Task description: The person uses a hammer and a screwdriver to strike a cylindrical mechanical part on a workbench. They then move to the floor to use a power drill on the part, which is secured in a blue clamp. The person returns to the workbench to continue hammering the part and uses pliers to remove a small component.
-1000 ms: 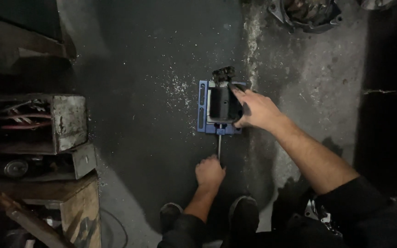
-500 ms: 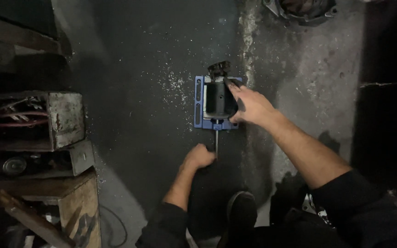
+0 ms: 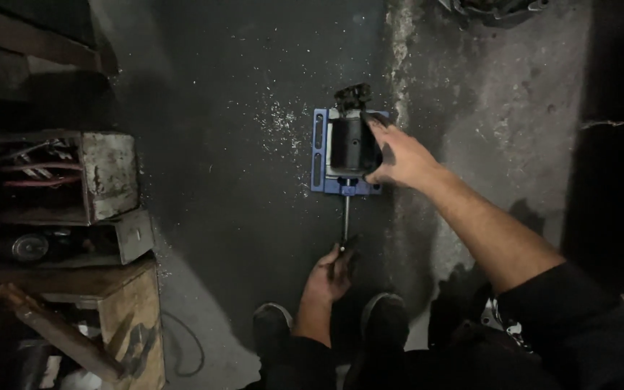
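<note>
Right fingers [image 3: 380,133] clasp the black cylinder [image 3: 349,144] in the blue vise [image 3: 318,152]; left fingers [image 3: 337,263] grip its handle [image 3: 346,220].

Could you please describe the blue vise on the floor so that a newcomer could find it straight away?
On the dark floor, right of the wooden boxes, lies the blue vise gripping a black cylinder. It is the only blue thing there, with a thin rod pointing toward the shoes.
</note>
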